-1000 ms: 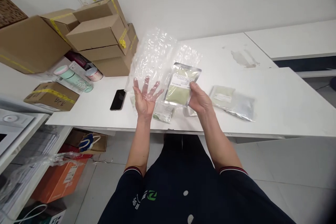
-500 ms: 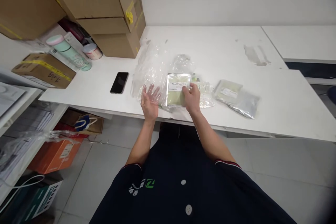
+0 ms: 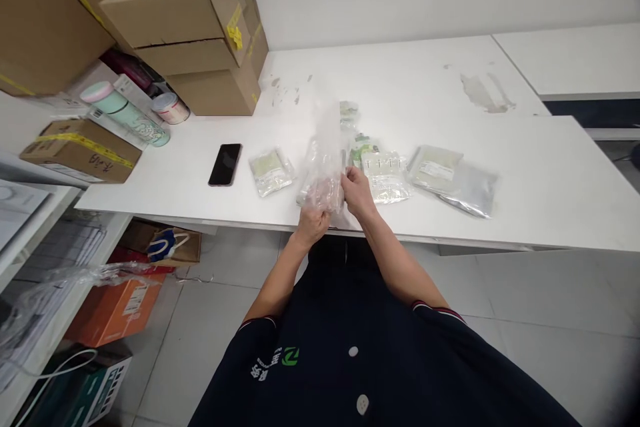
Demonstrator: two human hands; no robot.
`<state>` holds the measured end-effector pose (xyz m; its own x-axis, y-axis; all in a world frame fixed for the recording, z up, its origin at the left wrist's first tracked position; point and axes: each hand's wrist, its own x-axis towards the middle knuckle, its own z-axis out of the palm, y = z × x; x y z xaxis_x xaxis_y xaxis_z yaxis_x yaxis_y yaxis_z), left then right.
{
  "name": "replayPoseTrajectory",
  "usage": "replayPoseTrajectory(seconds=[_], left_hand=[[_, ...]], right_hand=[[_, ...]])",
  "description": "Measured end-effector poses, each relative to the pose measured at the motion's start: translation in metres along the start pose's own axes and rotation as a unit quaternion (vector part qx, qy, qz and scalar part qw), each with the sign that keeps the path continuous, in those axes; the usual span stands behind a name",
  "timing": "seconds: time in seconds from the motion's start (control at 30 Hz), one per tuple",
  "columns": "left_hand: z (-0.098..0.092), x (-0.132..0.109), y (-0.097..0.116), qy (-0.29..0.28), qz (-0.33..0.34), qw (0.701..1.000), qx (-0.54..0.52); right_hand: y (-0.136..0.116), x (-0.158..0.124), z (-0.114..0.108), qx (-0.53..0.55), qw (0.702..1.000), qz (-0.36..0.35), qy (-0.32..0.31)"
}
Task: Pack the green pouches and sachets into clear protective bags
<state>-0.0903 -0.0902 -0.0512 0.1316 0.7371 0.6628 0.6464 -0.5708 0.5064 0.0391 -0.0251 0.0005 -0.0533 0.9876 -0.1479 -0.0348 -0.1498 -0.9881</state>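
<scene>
My left hand [image 3: 314, 223] is closed on the lower end of a clear plastic wrap [image 3: 323, 173], which stands up crumpled above the table's front edge. Right beside it, my right hand [image 3: 357, 192] pinches a flat foil pouch [image 3: 344, 159], now turned nearly edge-on and partly hidden by the plastic. Just right of this hand lies a clear packet with a pale green sheet and dark marks [image 3: 385, 177]. Behind it is a green-printed packet [image 3: 364, 148]. Left of the plastic, another clear packet with pale green contents [image 3: 271, 171] lies flat.
A black phone [image 3: 225, 165] lies on the white table [image 3: 550, 200]. To the right, a labelled pouch [image 3: 435, 169] overlaps a silver pouch [image 3: 473, 192]. Cardboard boxes [image 3: 170, 10], a mint bottle [image 3: 127, 113] and a small tin [image 3: 171, 108] stand at the back left.
The clear plastic was spread flat and is now gathered upright, uncovering the packet at left. My left hand has closed and come nearer my right. The pouch has turned from face-up to edge-on.
</scene>
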Motion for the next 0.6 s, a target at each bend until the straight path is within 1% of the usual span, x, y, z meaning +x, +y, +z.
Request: replayPoseTrajectory(seconds=[0.1,0.2,0.27,0.3,0.37,0.4,0.43,0.5,0.53,0.57,0.6], left_hand=[[-0.006,0.005,0.008,-0.041,-0.042,0.998,-0.036],[-0.015,0.013,0.022,-0.054,-0.078,0.992,-0.086],[-0.020,0.019,0.030,-0.038,-0.116,0.985,-0.121],[-0.022,0.022,0.032,-0.020,-0.144,0.979,-0.142],[-0.025,0.028,0.035,0.046,-0.214,0.955,-0.199],[-0.027,0.031,0.035,0.096,-0.254,0.933,-0.238],[-0.028,0.034,0.034,0.153,-0.294,0.900,-0.282],[-0.033,0.040,0.031,0.254,-0.364,0.814,-0.375],[-0.035,0.042,0.030,0.290,-0.393,0.768,-0.414],[-0.038,0.044,0.029,0.315,-0.418,0.727,-0.445],[-0.040,0.046,0.029,0.328,-0.437,0.694,-0.469]], right_hand=[[-0.011,-0.008,0.004,0.128,0.990,0.063,-0.007],[-0.025,-0.012,0.010,0.173,0.982,0.078,-0.018],[-0.034,-0.012,0.013,0.183,0.980,0.073,-0.027],[-0.039,-0.011,0.015,0.184,0.980,0.069,-0.042],[-0.046,-0.012,0.015,0.178,0.978,0.051,-0.099],[-0.049,-0.013,0.014,0.167,0.977,0.034,-0.129],[-0.049,-0.016,0.011,0.146,0.978,0.011,-0.148],[-0.045,-0.025,0.001,0.067,0.986,-0.030,-0.148],[-0.040,-0.031,-0.005,0.015,0.989,-0.033,-0.143],[-0.033,-0.036,-0.010,-0.037,0.989,-0.022,-0.144],[-0.026,-0.040,-0.015,-0.074,0.985,0.002,-0.158]])
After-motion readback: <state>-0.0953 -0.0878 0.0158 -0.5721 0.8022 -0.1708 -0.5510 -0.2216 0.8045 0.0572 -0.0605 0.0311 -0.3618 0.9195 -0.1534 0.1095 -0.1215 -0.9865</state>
